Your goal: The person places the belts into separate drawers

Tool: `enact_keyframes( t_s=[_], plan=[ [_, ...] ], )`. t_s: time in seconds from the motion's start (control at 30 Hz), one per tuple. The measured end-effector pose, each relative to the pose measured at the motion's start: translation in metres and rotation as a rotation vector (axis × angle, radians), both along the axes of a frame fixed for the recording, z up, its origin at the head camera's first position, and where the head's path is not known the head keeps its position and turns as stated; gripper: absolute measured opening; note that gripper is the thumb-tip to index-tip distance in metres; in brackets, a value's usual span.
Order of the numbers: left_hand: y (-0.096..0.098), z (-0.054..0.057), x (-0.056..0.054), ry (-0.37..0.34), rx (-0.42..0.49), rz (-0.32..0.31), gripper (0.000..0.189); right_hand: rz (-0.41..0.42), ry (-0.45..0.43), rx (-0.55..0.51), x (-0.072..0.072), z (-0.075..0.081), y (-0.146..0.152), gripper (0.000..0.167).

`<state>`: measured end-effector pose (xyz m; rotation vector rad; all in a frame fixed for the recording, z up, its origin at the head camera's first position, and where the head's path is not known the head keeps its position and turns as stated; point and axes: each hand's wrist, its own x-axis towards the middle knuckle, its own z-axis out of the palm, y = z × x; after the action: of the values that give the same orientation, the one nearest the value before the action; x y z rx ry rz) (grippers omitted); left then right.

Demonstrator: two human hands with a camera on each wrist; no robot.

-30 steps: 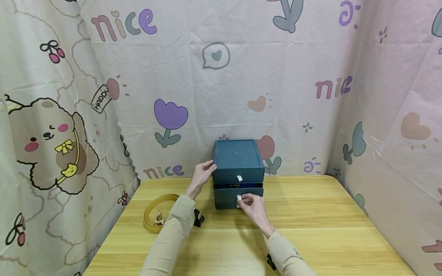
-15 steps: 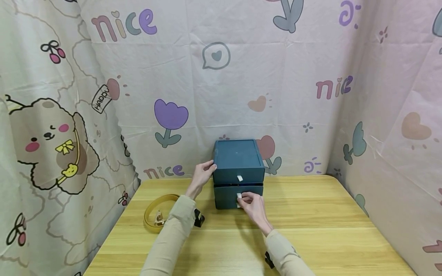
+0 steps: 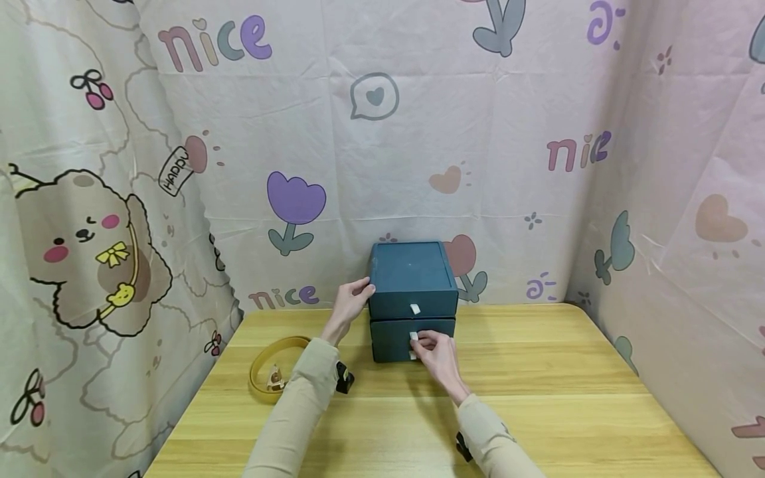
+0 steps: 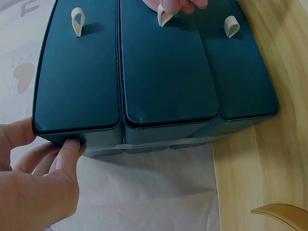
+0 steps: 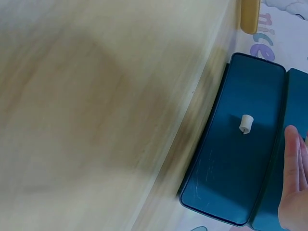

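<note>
A dark teal drawer box (image 3: 412,265) stands at the back of the table, its three stacked drawer fronts seen in the left wrist view. My left hand (image 3: 348,302) grips its upper left edge, thumb and fingers around the corner. With thumb and fingers, my right hand (image 3: 438,354) pinches the pale loop tab (image 4: 164,18) of the middle drawer (image 4: 166,72). That drawer sticks out slightly past the top drawer (image 4: 79,86) and bottom drawer (image 4: 240,72). In the right wrist view, the bottom drawer's tab (image 5: 246,124) hangs free; the right hand is cut off at the edge.
Left of the box lies a yellow round tray (image 3: 258,385) with a small clear and gold-coloured item (image 3: 275,380) inside; the left sleeve overlaps its right side. The wooden table (image 3: 562,385) ends against a patterned curtain (image 3: 406,153) close behind the box.
The middle drawer has slid back into the box with my right hand on its tab, and the dark gap above it has narrowed to a thin line. My left hand stays put.
</note>
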<state>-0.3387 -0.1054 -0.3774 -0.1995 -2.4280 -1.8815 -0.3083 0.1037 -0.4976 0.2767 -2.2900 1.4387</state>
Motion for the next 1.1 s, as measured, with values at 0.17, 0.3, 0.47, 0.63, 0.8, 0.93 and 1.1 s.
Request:
enact_keyframes(
  t_s=[0.17,0.3,0.47,0.63,0.8,0.93,1.1],
  plan=[
    [-0.0003,0.0000,-0.0010,0.005,-0.006,0.000,0.048,0.007,-0.008,-0.009,-0.0022,0.0007,-0.0006,0.011],
    [-0.0002,-0.0002,-0.0013,0.003,-0.004,0.004,0.048,0.021,0.000,-0.014,-0.0034,0.0013,0.0001,0.011],
    [-0.0001,-0.0005,-0.0016,0.004,-0.005,0.001,0.048,0.031,0.002,-0.017,-0.0032,0.0023,0.0004,0.011],
    [-0.0002,-0.0006,-0.0022,0.015,-0.008,-0.001,0.048,0.030,0.007,-0.017,-0.0039,0.0023,-0.0007,0.011],
    [0.0000,-0.0003,-0.0012,0.009,-0.001,-0.003,0.049,0.021,0.010,-0.008,-0.0049,0.0021,-0.0009,0.010],
    [0.0007,0.0032,0.0034,0.010,0.003,-0.016,0.049,0.023,-0.002,-0.010,-0.0053,0.0030,-0.0005,0.010],
    [0.0019,0.0040,0.0029,-0.001,0.009,-0.005,0.048,0.028,-0.003,-0.015,-0.0058,0.0030,0.0004,0.010]
  ],
)
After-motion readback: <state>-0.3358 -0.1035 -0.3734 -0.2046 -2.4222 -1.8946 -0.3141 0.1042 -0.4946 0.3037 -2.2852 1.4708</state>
